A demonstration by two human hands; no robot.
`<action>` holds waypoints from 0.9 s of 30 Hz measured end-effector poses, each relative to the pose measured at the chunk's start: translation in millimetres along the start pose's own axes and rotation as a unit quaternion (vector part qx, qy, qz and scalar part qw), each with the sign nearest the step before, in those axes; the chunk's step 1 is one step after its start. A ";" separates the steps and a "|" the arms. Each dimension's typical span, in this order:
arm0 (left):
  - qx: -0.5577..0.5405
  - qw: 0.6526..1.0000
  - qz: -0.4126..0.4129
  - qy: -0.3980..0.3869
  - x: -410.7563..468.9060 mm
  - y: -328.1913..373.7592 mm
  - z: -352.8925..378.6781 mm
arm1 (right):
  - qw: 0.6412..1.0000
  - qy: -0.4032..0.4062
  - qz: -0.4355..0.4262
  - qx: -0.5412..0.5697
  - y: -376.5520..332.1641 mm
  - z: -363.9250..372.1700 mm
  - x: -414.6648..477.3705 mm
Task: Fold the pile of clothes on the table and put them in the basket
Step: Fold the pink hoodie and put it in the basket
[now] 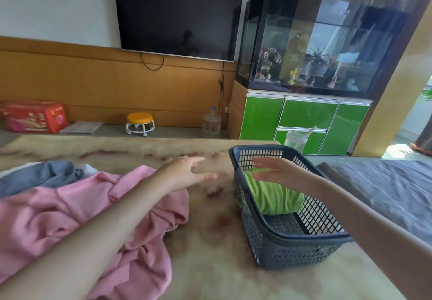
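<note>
A dark blue plastic basket (275,250) stands on the marble table (210,264) at the right. A folded green garment (271,196) lies inside it at the far end. My right hand (278,171) hovers over the basket with straight fingers, holding nothing. My left hand (187,173) reaches out above the table left of the basket, fingers spread and empty. A crumpled pink garment (58,225) lies under my left forearm. Behind it sits a grey-blue garment (39,175) with a bit of white cloth.
A plastic cup with a straw (295,139) stands past the basket at the table's far edge. A grey bed (385,189) lies right of the table. Across the floor are a green cabinet with a fish tank (306,122), an orange stool (140,123) and a water jug (211,123).
</note>
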State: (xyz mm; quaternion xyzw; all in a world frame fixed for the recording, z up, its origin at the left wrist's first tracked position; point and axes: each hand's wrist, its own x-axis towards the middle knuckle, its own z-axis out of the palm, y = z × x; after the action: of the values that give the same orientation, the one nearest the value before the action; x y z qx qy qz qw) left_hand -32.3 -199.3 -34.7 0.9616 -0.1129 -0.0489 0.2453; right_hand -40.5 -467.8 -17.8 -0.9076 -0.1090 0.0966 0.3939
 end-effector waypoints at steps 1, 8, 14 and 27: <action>-0.025 0.999 -0.020 -0.008 -15.2 -18.8 -6.8 | 1.000 0.000 -0.016 0.012 -13.7 11.8 -0.4; -0.007 0.994 -0.109 -0.013 -114.8 -149.7 3.7 | 0.993 -0.088 -0.075 -0.015 -78.9 137.2 1.7; 0.133 0.991 -0.031 0.006 -157.9 -201.5 35.3 | 0.990 -0.114 -0.068 -0.056 -49.4 249.7 11.0; 0.132 0.989 0.032 0.062 -91.7 -212.2 27.7 | 0.975 0.087 0.109 -0.172 -43.7 250.9 97.5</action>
State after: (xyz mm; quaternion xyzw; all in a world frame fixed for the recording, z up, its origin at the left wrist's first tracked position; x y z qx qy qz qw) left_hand -84.4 -8.7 -157.8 0.9825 -0.1341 0.0338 0.1245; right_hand -18.0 -237.9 -162.7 -0.9730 0.0101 0.0396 0.2272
